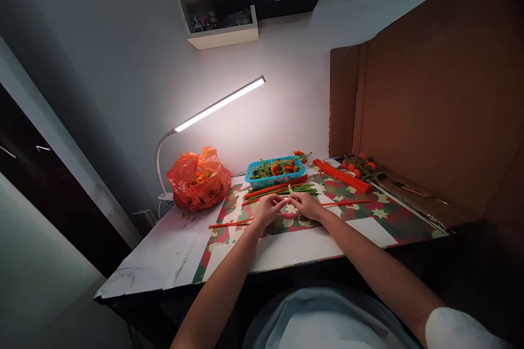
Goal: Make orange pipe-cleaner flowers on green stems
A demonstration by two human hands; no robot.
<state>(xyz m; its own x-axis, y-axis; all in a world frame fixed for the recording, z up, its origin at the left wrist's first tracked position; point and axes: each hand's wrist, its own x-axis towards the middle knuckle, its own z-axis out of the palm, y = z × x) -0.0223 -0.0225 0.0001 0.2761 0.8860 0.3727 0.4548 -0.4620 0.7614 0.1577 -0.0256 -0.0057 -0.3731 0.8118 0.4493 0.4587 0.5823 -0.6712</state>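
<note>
My left hand (268,210) and my right hand (305,205) meet fingertip to fingertip over the middle of the table, both closed in a pinch. A small pale strip (290,188) stands up at the right fingers; what lies between the fingertips is too small to make out. An orange fuzzy stem (229,224) shows left of my left hand, and another orange length (347,203) shows right of my right hand. Whether they join beneath my hands is hidden. Just beyond my fingers lie green stems (301,190) and a few orange stems (257,192).
A blue basket (268,181) holds orange flowers with green stems. An orange plastic bag (200,188) and a lit lamp (221,103) stand at left. An orange bundle (344,175), more orange flowers (360,166) and a cardboard wall (421,103) are at right.
</note>
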